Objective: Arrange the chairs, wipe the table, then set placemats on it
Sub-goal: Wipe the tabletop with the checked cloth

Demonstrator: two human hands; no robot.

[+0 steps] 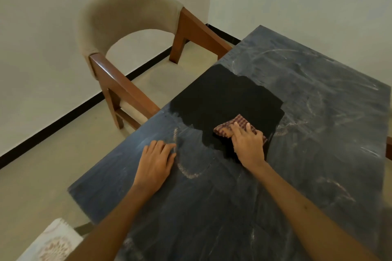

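A pale patterned fabric item [51,241] was cut off at lower left; right hand [248,144] pressed the folded red-checked cloth [235,126], fingers straight, on the dusty dark stone table [318,112]; left hand [156,161] lay flat; beige-backed wooden armchair [127,48] stood beside white walls [42,48].

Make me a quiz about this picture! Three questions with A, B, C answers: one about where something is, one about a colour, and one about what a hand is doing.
1. Where is the chair?
A. At the table's left side
B. Upside down on the table
C. Lying flat on the floor

2. What colours is the cloth?
A. Plain blue
B. Red and cream checks
C. Bright green

3. What is the left hand doing?
A. Gripping the cloth
B. Lifting the chair
C. Resting flat on the table

Answers:
1 A, the chair stands upright with its arms against the table's left edge.
2 B, the cloth under the right hand shows reddish and cream checks.
3 C, its fingers lie straight on the dusty surface and hold nothing.
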